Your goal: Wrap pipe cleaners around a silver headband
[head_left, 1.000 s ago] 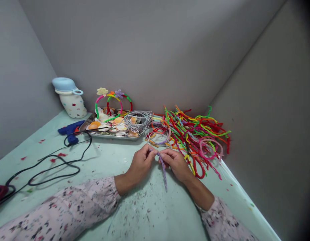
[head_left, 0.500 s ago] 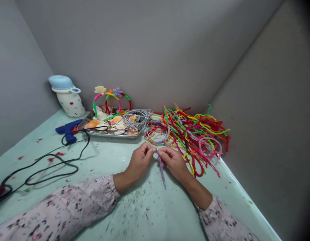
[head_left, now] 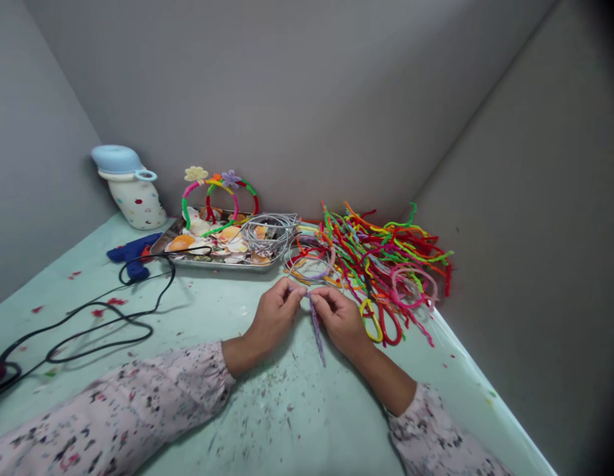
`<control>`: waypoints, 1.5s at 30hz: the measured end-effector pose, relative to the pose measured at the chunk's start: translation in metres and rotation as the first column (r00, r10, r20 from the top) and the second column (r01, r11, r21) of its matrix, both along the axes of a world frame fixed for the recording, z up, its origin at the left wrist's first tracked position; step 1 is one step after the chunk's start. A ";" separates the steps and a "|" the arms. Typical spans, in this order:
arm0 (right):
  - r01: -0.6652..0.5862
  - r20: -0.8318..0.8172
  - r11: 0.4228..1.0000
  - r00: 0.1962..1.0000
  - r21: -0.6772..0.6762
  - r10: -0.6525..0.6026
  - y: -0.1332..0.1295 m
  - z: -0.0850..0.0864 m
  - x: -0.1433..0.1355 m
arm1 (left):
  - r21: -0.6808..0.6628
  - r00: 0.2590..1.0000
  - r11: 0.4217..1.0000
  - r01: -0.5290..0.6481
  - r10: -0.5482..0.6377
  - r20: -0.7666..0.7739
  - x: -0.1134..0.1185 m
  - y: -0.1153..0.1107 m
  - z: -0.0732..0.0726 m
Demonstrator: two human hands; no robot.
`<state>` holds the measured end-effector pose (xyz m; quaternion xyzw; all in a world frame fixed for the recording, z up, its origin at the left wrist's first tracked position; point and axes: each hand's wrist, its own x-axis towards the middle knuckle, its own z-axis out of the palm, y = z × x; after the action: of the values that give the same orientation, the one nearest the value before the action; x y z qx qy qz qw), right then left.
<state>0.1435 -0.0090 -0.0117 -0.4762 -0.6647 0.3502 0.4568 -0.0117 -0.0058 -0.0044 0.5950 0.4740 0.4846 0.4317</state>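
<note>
A purple pipe cleaner [head_left: 317, 332] is pinched at its upper end between the fingertips of my left hand [head_left: 274, 315] and my right hand [head_left: 339, 318]. Its free end trails toward me over the pale green table [head_left: 198, 330]. Both hands rest low on the table, just in front of a grey wire hoop [head_left: 307, 262]. A heap of pipe cleaners [head_left: 386, 261] in red, green, yellow, orange and pink lies right behind and beside my right hand.
A metal tray [head_left: 222, 259] with paper flowers, grey wire hoops and wrapped headbands [head_left: 218, 195] stands at the back. A blue glue gun [head_left: 131, 251] with a black cord [head_left: 103, 314] lies to the left, next to a white spotted jug [head_left: 133, 192]. Grey walls close the corner.
Both hands stay pinched on the purple pipe cleaner, fingers shifting slightly along it. The whole scene slid a little up and left as my head moved.
</note>
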 end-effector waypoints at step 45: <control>0.033 0.131 0.982 0.990 0.186 -0.058 -0.003 0.000 -0.001 | -0.048 0.995 0.999 0.012 -0.007 0.096 0.001 0.000 0.002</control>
<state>0.1423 -0.0119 -0.0115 -0.4699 -0.7127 0.2437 0.4603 -0.0109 -0.0057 -0.0027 0.5628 0.4616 0.4990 0.4703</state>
